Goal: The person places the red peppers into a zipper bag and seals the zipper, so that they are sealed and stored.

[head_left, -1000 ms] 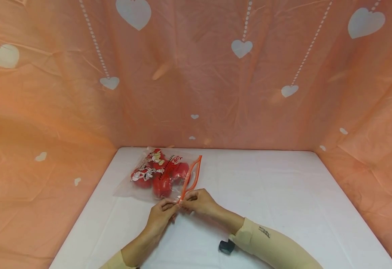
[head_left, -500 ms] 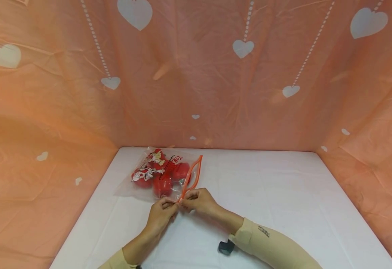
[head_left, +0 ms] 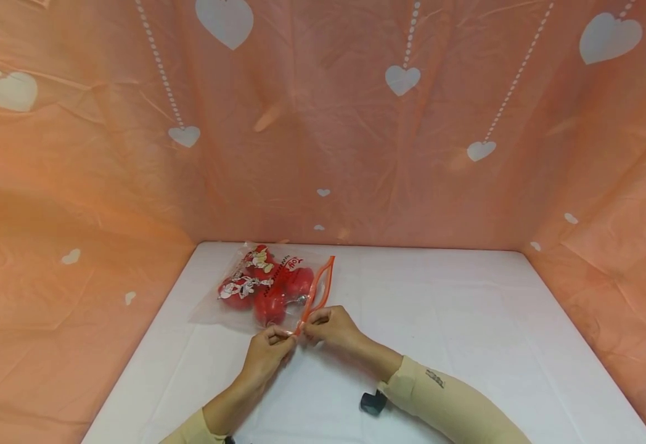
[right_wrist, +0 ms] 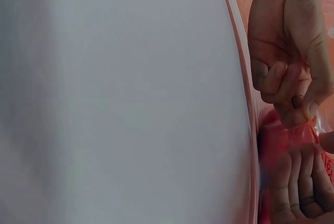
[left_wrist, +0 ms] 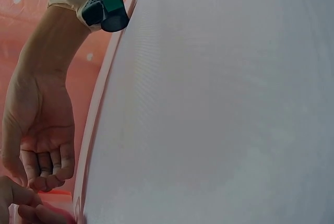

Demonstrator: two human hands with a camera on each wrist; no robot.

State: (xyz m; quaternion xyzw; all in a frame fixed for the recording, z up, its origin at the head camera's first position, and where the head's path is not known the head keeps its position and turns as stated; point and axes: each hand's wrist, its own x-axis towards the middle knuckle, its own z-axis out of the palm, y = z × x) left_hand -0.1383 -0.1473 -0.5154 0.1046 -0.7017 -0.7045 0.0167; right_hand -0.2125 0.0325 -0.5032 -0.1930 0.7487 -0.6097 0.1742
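Note:
A clear plastic zip bag [head_left: 228,317] with cartoon print and an orange zip edge [head_left: 327,279] lies at the back left of the table. Several shiny red rounded things [head_left: 269,306] show through it. At the zip's near end, my left hand [head_left: 263,357] pinches the bag's corner. Right beside it, my right hand [head_left: 335,330] pinches the orange zip strip between thumb and fingers. Farther along, the two orange strips stand apart. The right wrist view shows the left hand [right_wrist: 284,41] with thumb and forefinger pressed together on an orange bit, close to the right fingers [right_wrist: 300,177].
The bag rests on a white table [head_left: 439,333]. Orange curtains [head_left: 356,154] with white hearts enclose its back and sides. A small black device [head_left: 373,403] sits beneath the right sleeve [head_left: 450,394].
My right hand has shifted slightly right and away along the orange zip, widening the gap between the hands. The left hand has stayed at the corner. The head view has turned very slightly.

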